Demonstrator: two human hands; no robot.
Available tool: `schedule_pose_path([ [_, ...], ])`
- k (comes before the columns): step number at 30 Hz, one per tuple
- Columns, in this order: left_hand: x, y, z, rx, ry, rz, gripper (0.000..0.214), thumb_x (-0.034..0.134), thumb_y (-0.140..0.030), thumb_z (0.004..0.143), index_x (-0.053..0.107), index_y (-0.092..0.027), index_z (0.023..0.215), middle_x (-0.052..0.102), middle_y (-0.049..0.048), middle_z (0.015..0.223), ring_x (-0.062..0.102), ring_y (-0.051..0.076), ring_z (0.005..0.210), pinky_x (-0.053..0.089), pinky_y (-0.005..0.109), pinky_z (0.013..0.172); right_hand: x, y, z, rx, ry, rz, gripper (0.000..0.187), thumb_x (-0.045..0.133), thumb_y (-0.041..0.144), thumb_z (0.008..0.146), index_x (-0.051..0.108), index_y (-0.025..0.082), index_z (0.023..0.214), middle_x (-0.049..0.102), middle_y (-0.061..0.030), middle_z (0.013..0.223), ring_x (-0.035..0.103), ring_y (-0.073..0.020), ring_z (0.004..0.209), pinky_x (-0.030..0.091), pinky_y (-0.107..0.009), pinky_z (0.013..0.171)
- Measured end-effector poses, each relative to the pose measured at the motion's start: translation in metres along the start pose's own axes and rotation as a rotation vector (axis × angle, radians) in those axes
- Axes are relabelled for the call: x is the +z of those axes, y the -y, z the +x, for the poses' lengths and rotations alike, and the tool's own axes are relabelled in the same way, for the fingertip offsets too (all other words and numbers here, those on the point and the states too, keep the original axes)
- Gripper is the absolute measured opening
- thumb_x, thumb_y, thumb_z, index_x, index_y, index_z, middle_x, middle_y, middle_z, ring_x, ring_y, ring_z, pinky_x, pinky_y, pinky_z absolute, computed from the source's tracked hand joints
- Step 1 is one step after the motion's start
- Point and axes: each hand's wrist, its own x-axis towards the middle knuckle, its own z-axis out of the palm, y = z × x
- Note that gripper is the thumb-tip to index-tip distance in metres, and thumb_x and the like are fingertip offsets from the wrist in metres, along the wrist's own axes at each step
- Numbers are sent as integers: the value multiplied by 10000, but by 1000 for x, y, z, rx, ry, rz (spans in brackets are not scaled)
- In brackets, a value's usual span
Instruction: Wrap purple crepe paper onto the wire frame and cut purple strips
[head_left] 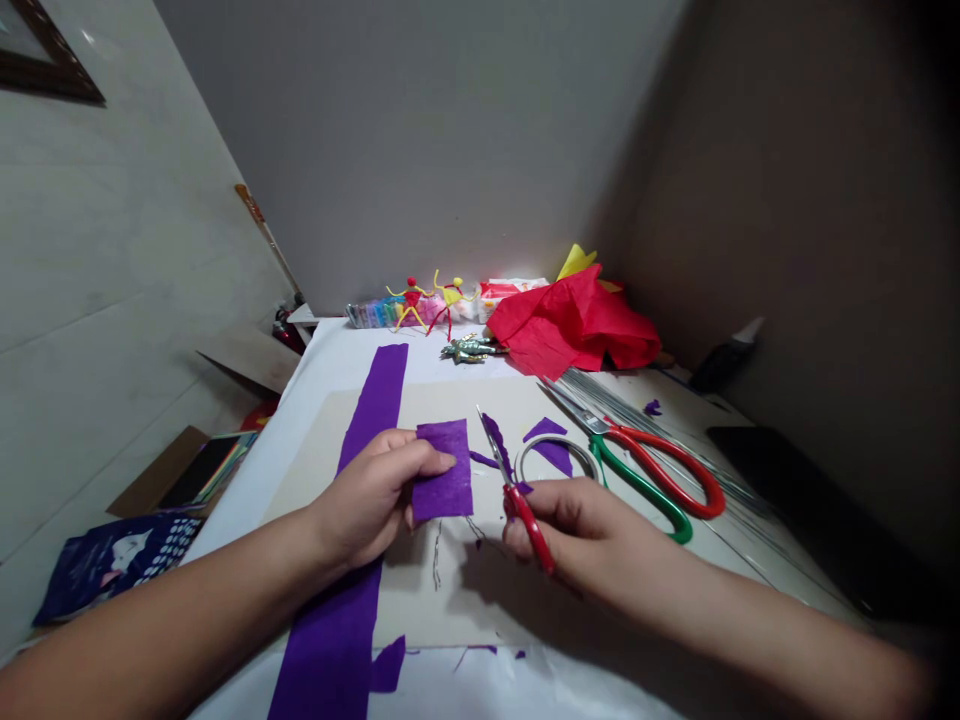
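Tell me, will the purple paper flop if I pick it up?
Probably. The purple square looks thin and crinkly, like crepe paper, so it is likely light and soft. Held in the left hand, it keeps its shape, so small pieces may flop only a little. It may tear easily.

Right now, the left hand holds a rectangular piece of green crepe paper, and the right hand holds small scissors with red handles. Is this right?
No, one thing is wrong: the rectangular piece of crepe paper in the left hand is purple, not green, as the head view shows. The right hand does hold the small red-handled scissors.
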Motion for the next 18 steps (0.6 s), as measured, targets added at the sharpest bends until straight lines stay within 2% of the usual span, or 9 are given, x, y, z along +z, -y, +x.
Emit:
schedule_pose_path([
  [3, -4, -1, 3, 19, -24, 49, 231, 648, -175, 647, 496, -138, 477, 442, -64, 417, 361, 25, 359, 281, 137, 357, -22, -5, 5, -34, -131, -409, 250, 515, 368, 818, 583, 149, 718, 553, -1, 643, 447, -94, 564, 305, -198, 503],
  [5, -6, -2, 6, 23, -22, 100, 252, 639, -188, 669, 495, -141, 468, 431, -64, 398, 356, 25, 341, 268, 138, 340, -39, -9, 9, -50, -328, -808, 194, 516, 324, 802, 626, 172, 750, 571, -12, 626, 456, -112, 548, 268, -221, 493],
  [6, -7, -2, 8, 21, -19, 120, 254, 634, -193, 676, 499, -142, 468, 431, -63, 390, 358, 25, 333, 267, 137, 335, -47, -11, 11, -22, -430, -963, 178, 520, 309, 789, 642, 182, 759, 578, -22, 622, 463, -123, 547, 250, -231, 490],
  [8, -8, -2, 9, 1, -8, 152, 265, 627, -209, 685, 507, -141, 460, 433, -58, 365, 361, 28, 311, 274, 138, 327, -61, -14, 15, 38, -509, -1159, 167, 527, 290, 775, 657, 187, 752, 601, -44, 644, 505, -148, 585, 245, -242, 499],
  [12, -8, 3, 10, -60, 48, 178, 261, 634, -242, 672, 546, -128, 454, 465, -33, 340, 403, 44, 287, 314, 141, 317, -73, -16, 18, 118, -495, -1251, 169, 502, 227, 772, 654, 191, 706, 632, -61, 675, 561, -169, 623, 266, -247, 504],
  [18, -3, 13, 6, -137, 186, 220, 218, 631, -260, 663, 578, -108, 516, 512, -14, 388, 398, 37, 285, 296, 136, 306, -74, -14, 16, 169, -519, -1315, 216, 462, 214, 799, 640, 188, 678, 634, -83, 654, 577, -199, 600, 265, -271, 500],
])
